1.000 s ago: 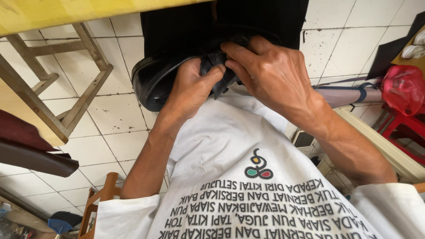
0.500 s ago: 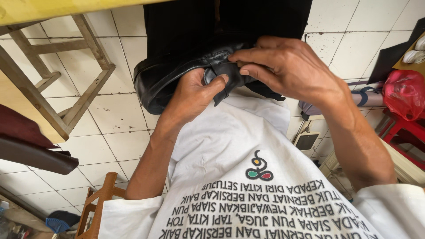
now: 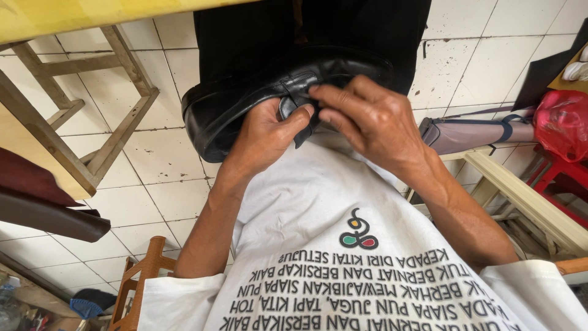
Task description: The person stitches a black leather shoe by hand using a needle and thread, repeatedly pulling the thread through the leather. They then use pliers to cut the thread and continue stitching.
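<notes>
Both hands (image 3: 318, 122) on one shoe (image 3: 245, 104) (black)

Left hand (image 3: 264, 132): raised in front of the chest, fingers curled, thumb pressed toward the right fingertips.
Right hand (image 3: 370, 122): palm down, fingers bent, fingertips meeting the left thumb.
Forearms: both bare, angled upward and inward.

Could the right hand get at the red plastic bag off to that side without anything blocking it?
Probably yes. The right hand is busy on the black shoe, but only open floor and a grey rolled bundle lie between it and the red bag.
</notes>
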